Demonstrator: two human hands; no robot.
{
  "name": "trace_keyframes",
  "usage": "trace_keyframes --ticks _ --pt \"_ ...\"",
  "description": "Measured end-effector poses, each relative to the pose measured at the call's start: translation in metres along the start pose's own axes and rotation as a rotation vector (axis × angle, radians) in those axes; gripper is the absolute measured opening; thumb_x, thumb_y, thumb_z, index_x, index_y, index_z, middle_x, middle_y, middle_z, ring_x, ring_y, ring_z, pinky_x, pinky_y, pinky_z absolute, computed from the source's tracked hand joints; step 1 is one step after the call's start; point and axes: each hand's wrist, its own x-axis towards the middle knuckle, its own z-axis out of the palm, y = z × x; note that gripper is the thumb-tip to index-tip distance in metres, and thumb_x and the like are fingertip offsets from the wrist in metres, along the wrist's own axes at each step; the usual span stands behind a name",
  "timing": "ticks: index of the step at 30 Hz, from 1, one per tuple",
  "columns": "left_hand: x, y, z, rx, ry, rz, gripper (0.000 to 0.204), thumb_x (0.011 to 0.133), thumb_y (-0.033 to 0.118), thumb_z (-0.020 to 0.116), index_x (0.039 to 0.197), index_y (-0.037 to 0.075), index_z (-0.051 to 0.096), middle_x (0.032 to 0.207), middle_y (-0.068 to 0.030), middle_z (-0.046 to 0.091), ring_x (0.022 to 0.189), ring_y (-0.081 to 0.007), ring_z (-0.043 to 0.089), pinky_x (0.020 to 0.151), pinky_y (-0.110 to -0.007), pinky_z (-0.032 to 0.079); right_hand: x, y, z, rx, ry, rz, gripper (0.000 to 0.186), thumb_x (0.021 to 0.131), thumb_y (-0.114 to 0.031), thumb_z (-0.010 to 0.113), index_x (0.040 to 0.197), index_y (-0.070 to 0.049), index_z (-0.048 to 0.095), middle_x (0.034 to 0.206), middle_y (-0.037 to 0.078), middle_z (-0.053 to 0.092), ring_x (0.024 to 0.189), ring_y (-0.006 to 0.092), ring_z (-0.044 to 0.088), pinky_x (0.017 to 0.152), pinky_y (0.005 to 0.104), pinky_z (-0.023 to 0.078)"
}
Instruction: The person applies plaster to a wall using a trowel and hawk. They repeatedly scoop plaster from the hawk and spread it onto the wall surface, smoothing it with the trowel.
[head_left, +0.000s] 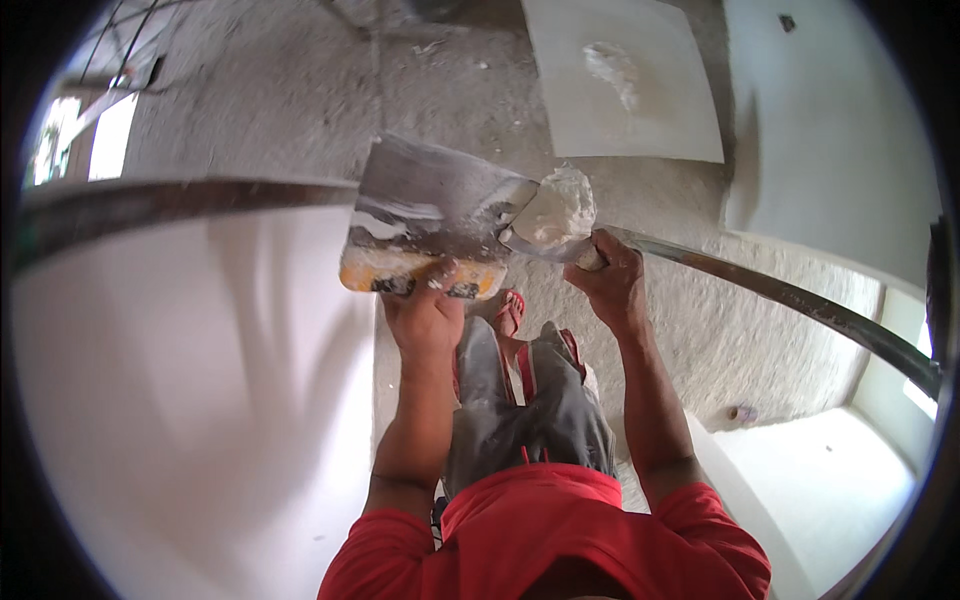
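Observation:
My left hand (425, 308) is closed round the yellow, plaster-smeared handle of a wide taping knife (435, 190), whose broad metal blade points away from me. In my right hand (615, 280) is a smaller putty knife (548, 245), gripped by its handle. A thick lump of white plaster (565, 207) sits on the putty knife's blade. That blade meets or overlaps the right edge of the wide blade; whether they press together I cannot tell. Smears of white and grey plaster mark the wide blade.
A long metal pole (790, 292) crosses behind my hands from side to side. White walls (180, 400) stand close on the left and right. A pale board (640, 100) with a white plaster patch lies on the rough grey floor (270, 110). A small roll (742, 413) lies at right.

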Motion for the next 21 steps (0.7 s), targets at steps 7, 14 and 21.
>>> trace_keyframes --ticks 7,14,21 --pt "-0.125 0.039 -0.094 0.742 0.038 0.130 0.029 0.078 0.004 0.076 0.103 -0.001 0.061 0.099 -0.0047 0.065 0.087 -0.0140 0.061 0.077 -0.028 0.048 -0.066 -0.047 0.035 -0.129 -0.248 -0.237 0.021 0.070 -0.007 0.073 0.085 -0.001 0.060 0.071 0.008 0.060 0.064 0.0099 0.054 0.061 0.0288 0.047" --pt "-0.241 0.092 -0.164 0.025 0.904 -0.013 0.035 0.073 -0.008 0.061 0.106 0.003 0.056 0.095 -0.0094 0.062 0.089 -0.0233 0.062 0.077 -0.037 0.050 -0.144 -0.092 0.083 -0.031 -0.620 -0.311 0.024 0.078 -0.010 0.072 0.096 -0.001 0.059 0.081 0.011 0.065 0.071 0.0151 0.063 0.065 0.0319 0.051" --pt "-0.355 0.062 -0.185 -0.275 1.099 0.144 0.031 0.075 0.005 0.065 0.104 0.000 0.053 0.091 -0.0083 0.059 0.079 -0.0202 0.061 0.072 -0.036 0.051 -0.158 -0.121 0.110 -0.129 -0.846 -0.714 0.034 0.075 -0.008 0.073 0.105 -0.003 0.059 0.083 0.013 0.066 0.070 0.0236 0.065 0.064 0.0356 0.051"
